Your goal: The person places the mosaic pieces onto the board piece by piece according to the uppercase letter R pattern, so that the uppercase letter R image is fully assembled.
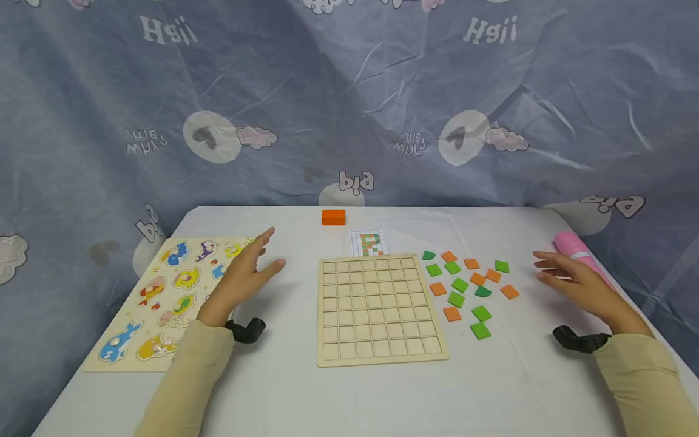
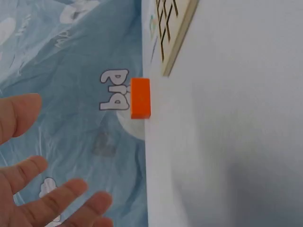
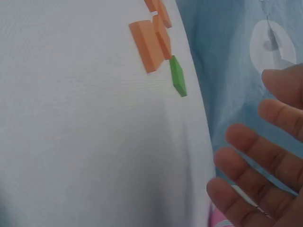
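My left hand (image 1: 239, 280) is held over the right edge of a wooden picture puzzle board (image 1: 128, 303), its fingers spread and nothing in them. On the other side, my right hand (image 1: 588, 288) hovers beside a pink roll (image 1: 572, 246), fingers loosely extended and holding nothing. Between the hands lies a square wooden grid board (image 1: 382, 309) with bare cells. Several green tiles (image 1: 480, 331) and orange tiles (image 1: 452, 314) are scattered to its right, along with dark green rounded pieces (image 1: 483, 292). A pattern card (image 1: 369, 243) touches the board's far edge in the head view.
An orange block (image 1: 334, 217) sits at the table's back edge, showing in the left wrist view too. Behind the white table (image 1: 284, 400) hangs a blue-grey printed cloth (image 1: 349, 91). Black wrist mounts (image 1: 248, 331) stick out inward from both sleeves.
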A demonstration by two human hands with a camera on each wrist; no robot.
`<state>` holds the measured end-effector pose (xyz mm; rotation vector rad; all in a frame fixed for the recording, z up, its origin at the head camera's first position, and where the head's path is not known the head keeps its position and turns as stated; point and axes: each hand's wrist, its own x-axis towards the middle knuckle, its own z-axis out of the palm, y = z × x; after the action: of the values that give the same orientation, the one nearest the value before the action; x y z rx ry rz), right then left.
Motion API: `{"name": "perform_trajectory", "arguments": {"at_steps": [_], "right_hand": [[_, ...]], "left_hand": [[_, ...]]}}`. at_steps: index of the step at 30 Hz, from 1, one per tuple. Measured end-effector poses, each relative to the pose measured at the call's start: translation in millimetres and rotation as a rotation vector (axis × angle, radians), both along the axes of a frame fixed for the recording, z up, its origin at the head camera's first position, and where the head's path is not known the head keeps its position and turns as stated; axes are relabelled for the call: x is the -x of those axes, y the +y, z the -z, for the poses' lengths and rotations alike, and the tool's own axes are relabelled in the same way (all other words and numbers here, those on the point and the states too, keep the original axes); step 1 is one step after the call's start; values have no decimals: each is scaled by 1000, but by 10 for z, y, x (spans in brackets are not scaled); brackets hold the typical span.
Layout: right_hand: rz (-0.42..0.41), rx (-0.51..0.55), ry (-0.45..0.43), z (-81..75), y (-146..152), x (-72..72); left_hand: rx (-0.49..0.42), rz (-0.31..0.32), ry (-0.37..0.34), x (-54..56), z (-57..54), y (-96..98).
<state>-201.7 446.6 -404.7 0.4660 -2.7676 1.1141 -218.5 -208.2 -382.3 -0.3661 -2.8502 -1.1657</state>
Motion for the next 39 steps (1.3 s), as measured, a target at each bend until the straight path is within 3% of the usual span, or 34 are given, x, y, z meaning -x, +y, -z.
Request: {"name": "perform_trajectory", "arguments": {"at_steps": [6,10,13,16,20,30,34,39], "right_hand": [[-113,156,-166,56,37,57],[-142,181,-301,76,13,104],[-204,199,-343,100,-1,156],[-290,211,-331,136,3,209],[-337,199,-299,193,-12,269],[-371,169,-295,236,-33,340],[-360,170,-309,233,-24,348],[-344,145,-261,227,0,337]], "left_hand": [[-161,54,-160,207,85,175],[-257,68,-244,360,174,282],[-315,74,-283,469,247,347],[-338,86,-326,547,310,394],[-327,64,-361,608,366,440],[-331,100,-422,692,506,454],[-339,105,-451,716,522,455],[-371,133,-499,733,510,474]]}}
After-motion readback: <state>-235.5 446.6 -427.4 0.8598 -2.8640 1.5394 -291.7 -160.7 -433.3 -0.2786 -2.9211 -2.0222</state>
